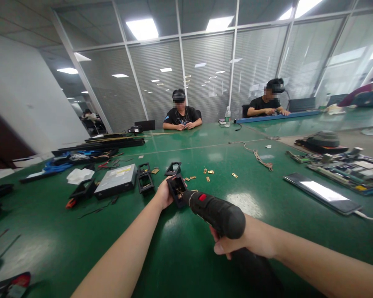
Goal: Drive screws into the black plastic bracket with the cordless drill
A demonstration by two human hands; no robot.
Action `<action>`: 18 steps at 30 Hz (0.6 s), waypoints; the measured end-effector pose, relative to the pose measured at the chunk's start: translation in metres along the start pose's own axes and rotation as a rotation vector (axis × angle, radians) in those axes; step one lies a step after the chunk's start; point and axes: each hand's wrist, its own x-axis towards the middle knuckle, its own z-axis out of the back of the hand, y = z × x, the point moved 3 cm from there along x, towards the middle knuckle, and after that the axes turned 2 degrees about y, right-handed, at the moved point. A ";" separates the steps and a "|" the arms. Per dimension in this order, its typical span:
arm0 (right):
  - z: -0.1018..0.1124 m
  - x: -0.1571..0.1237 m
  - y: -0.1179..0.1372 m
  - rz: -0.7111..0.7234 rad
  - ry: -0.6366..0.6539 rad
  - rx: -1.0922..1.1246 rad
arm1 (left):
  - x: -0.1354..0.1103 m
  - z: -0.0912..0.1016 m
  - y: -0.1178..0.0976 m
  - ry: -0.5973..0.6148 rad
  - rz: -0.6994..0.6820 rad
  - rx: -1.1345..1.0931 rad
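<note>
My left hand [164, 193] is closed around a black plastic housing [175, 184], tilted so its open side faces me. Small brass-coloured parts show inside it. A black cordless drill [216, 210] with a red switch is gripped in my right hand [225, 244]. Its front end meets the right side of the housing, and the tip is hidden there. Several small brass plates [208, 179] lie on the table just beyond. Another black housing [173, 168] sits directly behind the held one, and further black frames [145, 182] stand to its left.
On the green table [186, 256], a silver disc drive [116, 180] lies left and a phone [321, 192] with a cable right. Circuit boards [357, 169] are at far right, a bundled cord [262, 160] beyond the plates. Two people sit across the table, near a bottle [227, 117].
</note>
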 end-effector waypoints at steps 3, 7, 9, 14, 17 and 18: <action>-0.001 0.002 -0.001 0.010 0.013 -0.011 | 0.001 0.001 0.000 0.006 -0.008 0.004; 0.000 0.002 -0.004 0.032 0.015 -0.053 | 0.001 0.001 0.000 0.007 -0.025 0.002; 0.001 0.002 -0.003 0.016 0.002 -0.041 | 0.001 0.001 0.000 0.004 -0.020 -0.010; -0.001 -0.001 0.001 0.022 0.002 0.014 | 0.000 0.000 0.001 -0.007 0.009 -0.023; -0.002 -0.001 0.001 0.022 -0.004 -0.001 | -0.001 0.000 0.000 -0.011 0.003 -0.003; -0.002 0.000 0.000 0.015 -0.006 -0.015 | -0.001 0.000 0.000 -0.011 0.003 0.006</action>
